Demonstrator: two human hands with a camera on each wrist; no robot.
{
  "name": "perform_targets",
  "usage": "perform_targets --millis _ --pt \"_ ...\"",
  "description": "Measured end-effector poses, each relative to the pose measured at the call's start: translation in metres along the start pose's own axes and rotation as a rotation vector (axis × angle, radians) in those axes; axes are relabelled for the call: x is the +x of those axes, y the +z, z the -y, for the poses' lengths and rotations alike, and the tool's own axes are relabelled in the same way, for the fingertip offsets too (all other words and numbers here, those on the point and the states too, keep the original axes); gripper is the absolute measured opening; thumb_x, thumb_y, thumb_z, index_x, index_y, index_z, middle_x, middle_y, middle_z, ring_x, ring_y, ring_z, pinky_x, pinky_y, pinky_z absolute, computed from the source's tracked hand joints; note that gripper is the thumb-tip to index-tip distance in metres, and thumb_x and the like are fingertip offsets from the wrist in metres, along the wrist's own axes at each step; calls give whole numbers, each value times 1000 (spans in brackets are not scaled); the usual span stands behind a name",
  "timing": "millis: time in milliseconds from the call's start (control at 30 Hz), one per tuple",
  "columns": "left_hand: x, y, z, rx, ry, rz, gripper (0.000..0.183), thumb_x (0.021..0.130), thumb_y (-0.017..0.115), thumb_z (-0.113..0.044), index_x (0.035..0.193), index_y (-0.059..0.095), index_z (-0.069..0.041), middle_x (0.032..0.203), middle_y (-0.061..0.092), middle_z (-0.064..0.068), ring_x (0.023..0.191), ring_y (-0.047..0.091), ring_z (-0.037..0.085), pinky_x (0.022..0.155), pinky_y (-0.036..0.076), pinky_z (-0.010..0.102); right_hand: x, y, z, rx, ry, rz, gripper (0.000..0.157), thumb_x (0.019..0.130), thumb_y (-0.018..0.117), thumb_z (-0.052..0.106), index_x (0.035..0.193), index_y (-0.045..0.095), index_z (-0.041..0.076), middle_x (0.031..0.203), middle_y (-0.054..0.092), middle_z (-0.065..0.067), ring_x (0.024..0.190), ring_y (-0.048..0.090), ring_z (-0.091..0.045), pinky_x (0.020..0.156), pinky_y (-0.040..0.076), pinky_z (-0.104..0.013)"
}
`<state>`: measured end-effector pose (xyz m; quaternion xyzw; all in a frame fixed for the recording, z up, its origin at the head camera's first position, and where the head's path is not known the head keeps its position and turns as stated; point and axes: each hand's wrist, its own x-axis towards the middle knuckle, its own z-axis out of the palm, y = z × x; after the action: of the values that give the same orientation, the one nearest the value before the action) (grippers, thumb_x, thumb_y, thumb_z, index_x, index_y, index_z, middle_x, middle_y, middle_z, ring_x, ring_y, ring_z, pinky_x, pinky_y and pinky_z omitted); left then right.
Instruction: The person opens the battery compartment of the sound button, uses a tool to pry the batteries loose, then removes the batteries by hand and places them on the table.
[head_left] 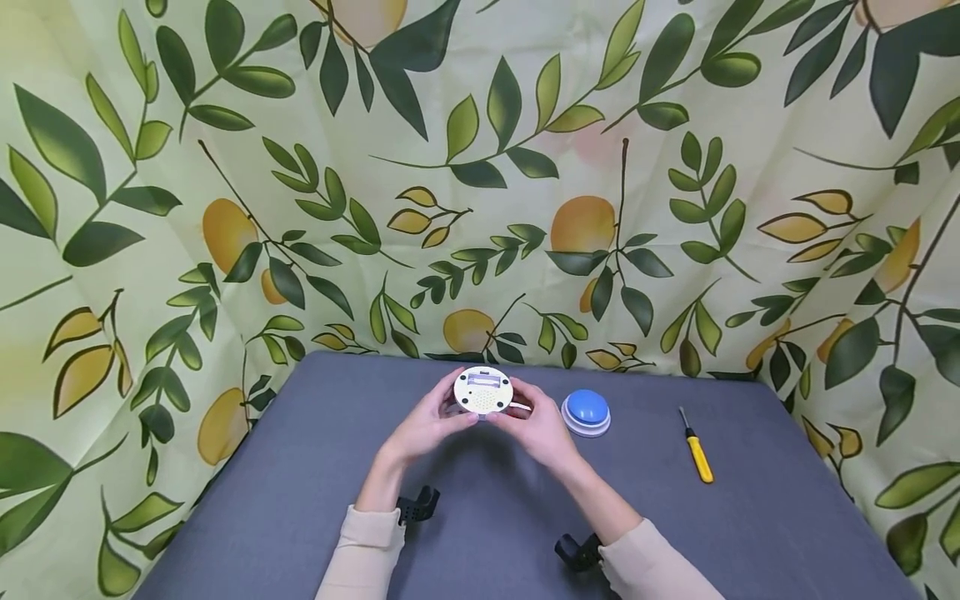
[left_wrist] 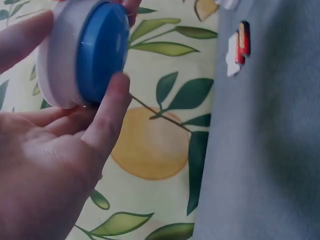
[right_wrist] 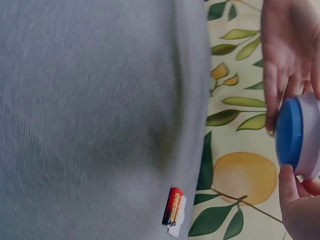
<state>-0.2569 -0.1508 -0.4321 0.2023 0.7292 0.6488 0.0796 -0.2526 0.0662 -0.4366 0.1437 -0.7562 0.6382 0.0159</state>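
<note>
Both hands hold up a round push-button light, its white underside (head_left: 483, 405) facing the head camera and a rectangular battery slot showing in it. Its blue dome (left_wrist: 105, 52) faces away, toward the patterned cloth. My left hand (head_left: 426, 430) grips one side, thumb on the white base and fingers around the rim and dome. On the opposite side my right hand (head_left: 542, 429) pinches the edge, with fingertips at the dome in the right wrist view. Beyond the hands, red and black batteries (left_wrist: 243, 41) lie against a small white piece (left_wrist: 232, 57); how many is unclear.
A second blue-domed button (head_left: 587, 408) stands on the grey table (head_left: 480, 533), right of my right hand. Farther right lies a yellow-handled screwdriver (head_left: 699, 457). A leaf-and-fruit patterned cloth (head_left: 480, 208) hangs behind and beside the table.
</note>
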Motion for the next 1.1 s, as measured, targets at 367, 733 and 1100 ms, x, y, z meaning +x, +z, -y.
perform_targets --millis 367,733,1100 --pt "10 -13 7 245 -71 -148 76 84 82 -8 148 43 6 132 59 20 114 62 31 96 51 44 26 9 -9 -79 2 55 70 82 83 3 141 49 -13 127 59 -25 112 65 -39 89 56 -37" --pt "23 -20 19 445 -138 -205 72 77 88 -13 138 53 7 123 65 18 108 64 28 95 50 45 47 19 -34 -142 38 68 70 81 84 5 139 51 -14 126 65 -27 114 66 -35 92 55 -39" --pt "26 -21 43 518 -209 -208 68 74 89 -12 130 57 10 115 68 19 101 64 27 92 49 44 50 35 -55 -236 75 69 66 81 84 3 135 52 -17 121 67 -28 111 67 -35 93 53 -43"
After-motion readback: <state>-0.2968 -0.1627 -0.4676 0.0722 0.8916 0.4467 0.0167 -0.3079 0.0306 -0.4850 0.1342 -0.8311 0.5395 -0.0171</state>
